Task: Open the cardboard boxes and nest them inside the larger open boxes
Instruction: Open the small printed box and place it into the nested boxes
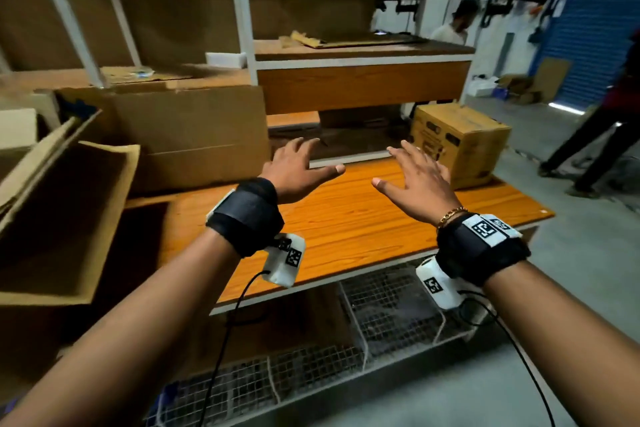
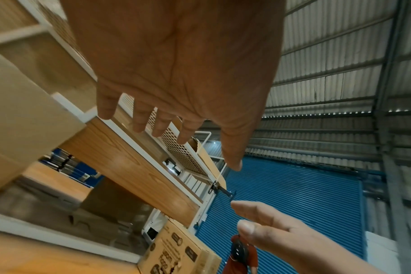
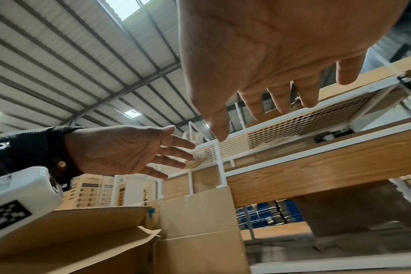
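Both of my hands hover open, palms down and fingers spread, over the orange wooden table [image 1: 346,218]. The left hand [image 1: 304,163] and right hand [image 1: 412,177] are side by side and hold nothing. A small closed printed cardboard box [image 1: 460,142] stands on the table's far right corner, just right of my right hand. A large open cardboard box [image 1: 62,218] with raised flaps sits at the left edge, and a big plain box [image 1: 194,128] stands behind it. The wrist views show the bare palms [image 2: 176,74] [image 3: 270,55] and the printed box [image 2: 181,254].
A white-framed shelf unit [image 1: 249,45] rises behind the table, with flat cardboard [image 1: 346,38] on its boards. Wire mesh baskets [image 1: 381,305] hang under the table. One person [image 1: 453,28] is behind the shelf, and another [image 1: 602,135] stands on the grey floor at right.
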